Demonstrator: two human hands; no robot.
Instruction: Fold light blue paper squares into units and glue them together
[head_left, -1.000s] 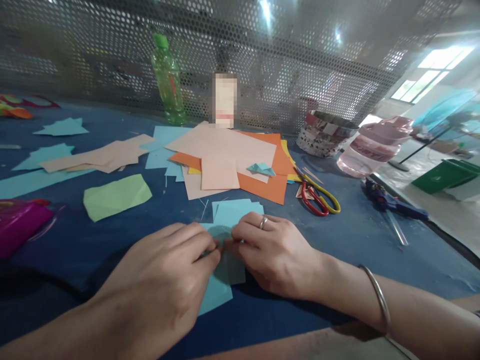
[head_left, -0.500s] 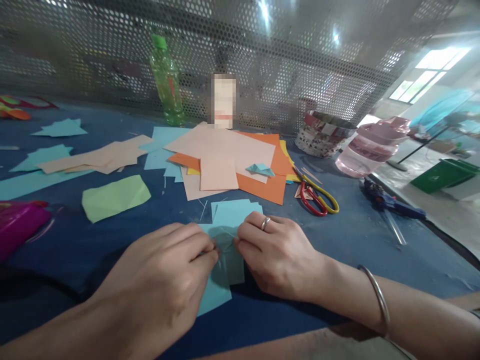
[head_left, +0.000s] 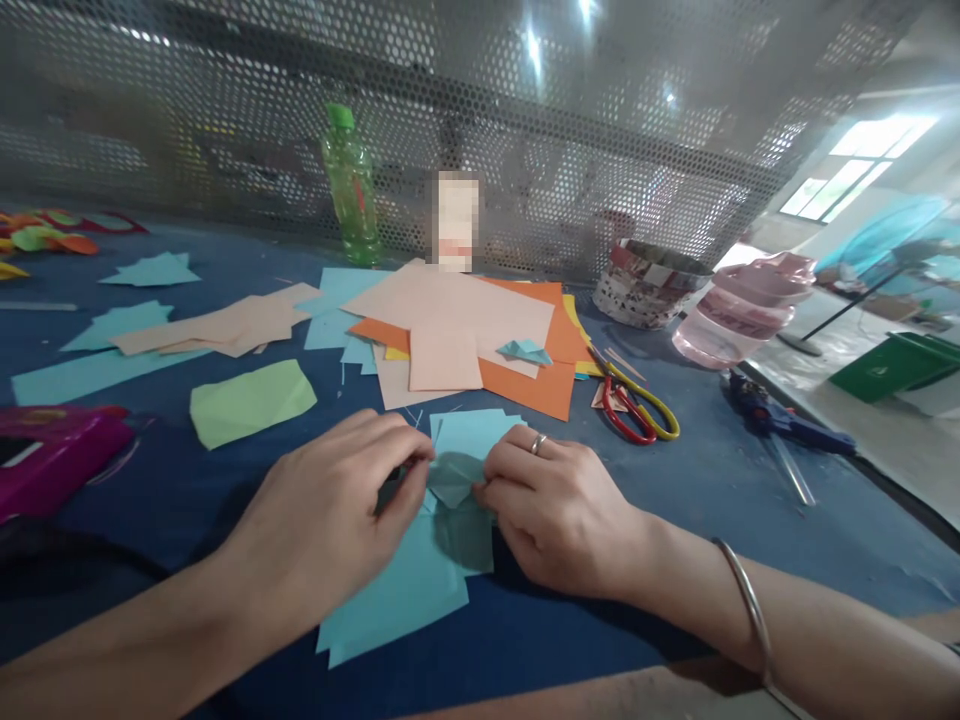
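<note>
1. Both hands are down near the front edge of the table, meeting over a small folded blue paper.
2. The left hand comes in from the left with its fingers curled, the tips pressed together on the fold's left edge: a pinch.
3. The right hand, with a ring on one finger and a bangle on the wrist, nips the fold's right edge in the same way.
4. So the fold sits squarely between the two sets of fingertips, its long side running left to right. Neither hand is nearer, as each has an end.
5. Under it lie loose blue sheets, fanning toward the front edge.
6. A stack of blue squares sits just behind it.
7. Further back lie a green paper, an orange sheet and a peach sheet.
8. Scissors lie to the right, well apart from the hands, with a glue gun nearer the right edge.
</note>
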